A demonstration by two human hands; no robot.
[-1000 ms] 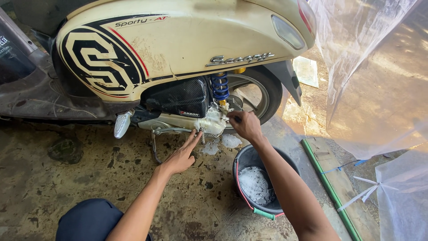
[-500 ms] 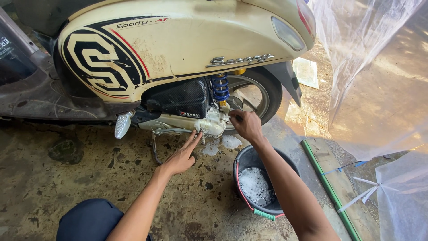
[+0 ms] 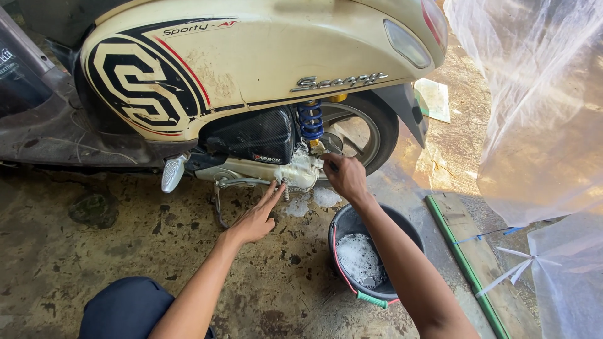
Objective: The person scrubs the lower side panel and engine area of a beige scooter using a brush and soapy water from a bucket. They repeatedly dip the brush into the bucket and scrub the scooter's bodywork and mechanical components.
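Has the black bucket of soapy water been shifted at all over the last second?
No. The black bucket sits in the same spot below the scooter's rear wheel, beside the green-edged board, as before.

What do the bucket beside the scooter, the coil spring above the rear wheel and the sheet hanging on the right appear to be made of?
Bucket: probably plastic, matt black, thin rim, with a red handle and green grip. Coil spring: likely steel with a glossy blue coating. Hanging sheet: thin clear plastic film, creased and see-through. The right hand works just below the spring.
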